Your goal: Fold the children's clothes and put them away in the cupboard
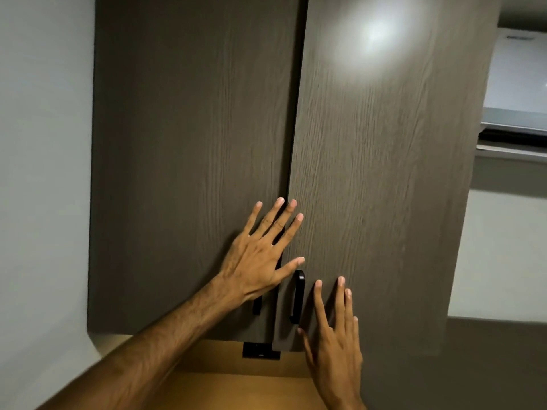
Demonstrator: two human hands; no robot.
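Note:
A tall dark wood-grain cupboard fills the view, seen from below, with its left door [189, 161] and right door [381, 179] meeting at a narrow dark gap. My left hand [260, 255] lies flat with spread fingers across that gap, just above the black handles. My right hand [334, 335] presses flat on the right door beside its black handle [297, 297]. The left door's handle [257, 306] is mostly hidden behind my left hand. No clothes are in view.
A pale wall [44, 173] stands to the left of the cupboard. An orange-brown surface [231, 380] with a small black fitting [260, 350] shows under the doors. A white air conditioner [515, 93] hangs at the upper right.

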